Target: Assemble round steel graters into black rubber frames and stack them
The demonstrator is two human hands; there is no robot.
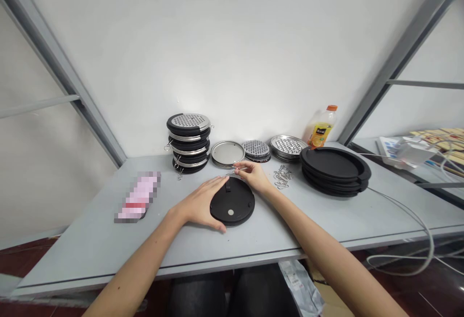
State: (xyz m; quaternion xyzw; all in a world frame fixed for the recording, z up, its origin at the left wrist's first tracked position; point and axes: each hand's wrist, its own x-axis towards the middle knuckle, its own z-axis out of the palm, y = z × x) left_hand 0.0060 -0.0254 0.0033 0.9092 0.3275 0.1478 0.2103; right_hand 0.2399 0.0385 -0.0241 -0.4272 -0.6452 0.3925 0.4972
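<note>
A round black disc (237,203) with a pale round spot and small tabs lies on the grey table. My left hand (203,203) grips its left side, thumb at the lower edge and fingers at the upper edge. At the disc's top edge, my right hand (252,174) pinches a small thin metal piece (232,173), partly hidden by the fingers. Behind the hands are a stack of plain metal discs (228,153), dark-edged grater discs (256,148) and metal grater discs (289,146). Loose wire clips (282,177) lie right of my right hand.
A tall stack of assembled black-and-metal discs (189,143) stands at the back left, a blurred pink item (139,197) at the left. Black round trays (335,169) are stacked at the right, before an orange-capped bottle (322,128). Cables and a power strip (402,151) lie far right.
</note>
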